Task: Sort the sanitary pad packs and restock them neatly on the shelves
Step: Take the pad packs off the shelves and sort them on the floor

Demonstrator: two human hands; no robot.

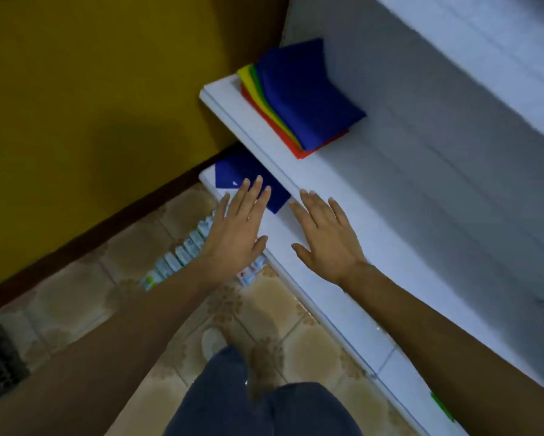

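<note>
The sanitary pad packs (178,261) stand in a row on the tiled floor (76,294), and the left hand (236,234) hides the row's far end. The left hand and the right hand (324,240) are both flat with fingers spread, holding nothing. A blue sheet (233,171) lies at 12 o'clock from the left hand. At 1 o'clock a coloured stack (305,96) sits on the white shelf (390,215).

shelf (421,215): white, smooth, matt, painted look | folded stack (308,89) on shelf: 4 colours, matt, cloth or card, cannot tell | packs (182,256) below shelf: shiny plastic wrap, blurred | floor tiles (296,335) under shelf: glossy, mottled | wall (91,89) left of shelf: matt paint | trousers (264,410): dark cloth
</note>
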